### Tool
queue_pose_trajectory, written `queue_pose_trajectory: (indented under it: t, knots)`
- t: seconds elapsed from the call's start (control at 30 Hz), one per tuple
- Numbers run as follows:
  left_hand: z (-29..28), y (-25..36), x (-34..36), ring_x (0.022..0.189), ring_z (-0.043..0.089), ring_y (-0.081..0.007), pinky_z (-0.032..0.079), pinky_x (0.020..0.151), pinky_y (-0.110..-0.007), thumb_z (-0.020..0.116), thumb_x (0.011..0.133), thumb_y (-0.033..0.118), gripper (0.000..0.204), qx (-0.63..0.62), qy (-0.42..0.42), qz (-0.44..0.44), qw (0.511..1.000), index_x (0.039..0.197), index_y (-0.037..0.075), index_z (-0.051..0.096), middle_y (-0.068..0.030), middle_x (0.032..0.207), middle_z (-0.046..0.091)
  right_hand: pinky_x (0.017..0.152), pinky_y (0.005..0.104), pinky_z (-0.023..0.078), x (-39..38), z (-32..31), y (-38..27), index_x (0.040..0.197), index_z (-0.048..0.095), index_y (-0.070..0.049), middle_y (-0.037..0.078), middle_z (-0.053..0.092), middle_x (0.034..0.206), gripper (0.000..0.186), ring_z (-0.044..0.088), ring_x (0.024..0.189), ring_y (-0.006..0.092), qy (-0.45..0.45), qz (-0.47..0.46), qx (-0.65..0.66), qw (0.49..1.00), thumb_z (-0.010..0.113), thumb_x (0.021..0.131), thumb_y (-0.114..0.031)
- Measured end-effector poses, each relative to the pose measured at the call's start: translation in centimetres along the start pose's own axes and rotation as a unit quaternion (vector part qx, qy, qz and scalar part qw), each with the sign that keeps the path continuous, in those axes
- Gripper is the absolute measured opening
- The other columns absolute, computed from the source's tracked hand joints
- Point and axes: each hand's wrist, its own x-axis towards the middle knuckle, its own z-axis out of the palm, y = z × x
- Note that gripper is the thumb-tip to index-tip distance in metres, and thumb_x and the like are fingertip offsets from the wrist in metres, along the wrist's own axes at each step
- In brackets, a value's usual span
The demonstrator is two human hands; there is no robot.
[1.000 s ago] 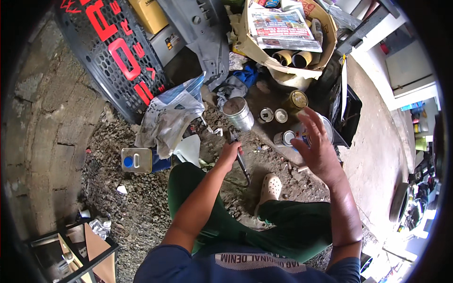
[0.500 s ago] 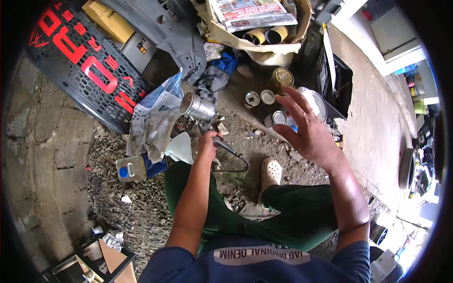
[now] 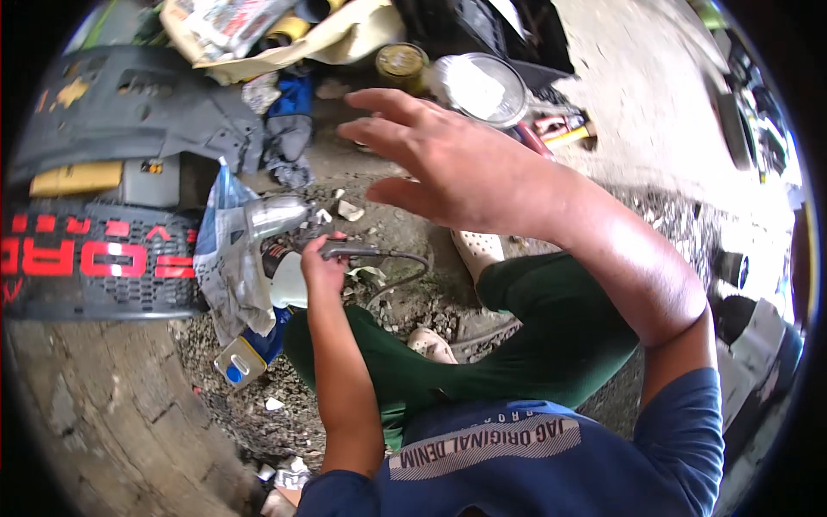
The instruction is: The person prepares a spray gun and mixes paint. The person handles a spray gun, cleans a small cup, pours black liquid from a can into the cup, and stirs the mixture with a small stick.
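My left hand (image 3: 324,269) is closed around the handle of a spray gun with a silver metal cup (image 3: 277,216). A thin dark hose (image 3: 425,269) curves away from the gun's rear. Crumpled newspaper (image 3: 226,258) lies right beside the cup. Raised above the ground, my right hand (image 3: 457,164) has its fingers and thumb apart and holds nothing. Beyond its fingers stands an olive-coloured tin (image 3: 401,62). A wide round container (image 3: 489,89) with a pale, shiny top is behind the wrist. My right hand hides most of the ground beneath it.
A black mesh grille (image 3: 103,258) with red lettering and a grey plastic panel (image 3: 129,112) lie at left. A torn cardboard box (image 3: 345,39) and a black bin (image 3: 543,39) stand at the far side. Near my left knee is a rectangular can (image 3: 241,365) with a blue cap.
The view has turned, swinging the grille to the left edge. My right hand has come nearer the spray gun and now covers the small tins. My left hand keeps its grip.
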Motion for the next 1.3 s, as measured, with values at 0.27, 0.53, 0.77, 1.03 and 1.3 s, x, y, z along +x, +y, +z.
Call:
queue_pose_trajectory:
  t: [0.27, 0.53, 0.77, 1.03, 1.3]
  knots:
    - [-1.2, 1.0, -1.5, 0.11, 0.063, -0.0302, 0.05, 0.093, -0.047, 0.056, 0.097, 0.017, 0.019, 0.017, -0.021, -0.021, 0.999, 0.112, 0.007, 0.059, -0.0122, 0.11, 0.068, 0.104, 0.0455, 0.053, -0.2, -0.2, -0.8, 0.132, 0.061, 0.003, 0.025, 0.057, 0.139, 0.046, 0.062, 0.124, 0.0402, 0.008, 0.013, -0.018, 1.0, 0.07, 0.093, -0.02]
    - [-1.7, 1.3, -1.8, 0.116, 0.059, -0.0292, 0.049, 0.094, -0.048, 0.061, 0.09, 0.014, 0.037, 0.019, -0.003, -0.012, 1.0, 0.126, 0.006, 0.056, -0.0119, 0.125, 0.061, 0.101, 0.0459, 0.055, 0.2, 0.1, -1.4, 0.127, 0.062, 0.004, 0.023, 0.059, 0.136, 0.043, 0.065, 0.119, 0.0392, 0.009, 0.002, -0.011, 1.0, 0.07, 0.093, -0.021]
    - [2.7, -2.5, -3.7, 0.105, 0.068, -0.0211, 0.052, 0.086, -0.037, 0.066, 0.084, 0.013, 0.034, 0.189, -0.036, 0.112, 0.975, 0.116, 0.001, 0.063, -0.0114, 0.113, 0.068, 0.103, 0.0475, 0.053, -0.6, 1.2, 0.0, 0.132, 0.056, 0.003, 0.026, 0.051, 0.145, 0.051, 0.06, 0.124, 0.0433, 0.021, -0.027, 0.002, 0.999, 0.074, 0.091, -0.021]
    - [8.6, -5.6, -10.8, 0.145, 0.041, -0.0389, 0.033, 0.119, -0.041, 0.056, 0.104, 0.017, 0.06, 0.383, -0.145, 0.346, 0.844, 0.152, -0.01, 0.031, -0.0295, 0.156, 0.039, 0.113, 0.0556, 0.042, 0.0, 4.6, -0.2, 0.15, 0.05, -0.012, 0.021, 0.043, 0.155, 0.072, 0.043, 0.142, 0.0405, -0.024, -0.043, -0.152, 0.987, 0.07, 0.093, -0.051]
    - [9.1, -4.5, -12.6, 0.138, 0.046, -0.0343, 0.038, 0.113, -0.038, 0.055, 0.092, 0.0, 0.08, 0.436, -0.182, 0.264, 0.841, 0.163, -0.002, 0.018, -0.0268, 0.154, 0.041, 0.091, 0.0513, 0.056, -0.8, 6.5, 1.9, 0.129, 0.065, -0.009, 0.019, 0.058, 0.128, 0.056, 0.058, 0.119, 0.0385, -0.051, 0.039, -0.136, 0.989, 0.067, 0.094, -0.053]
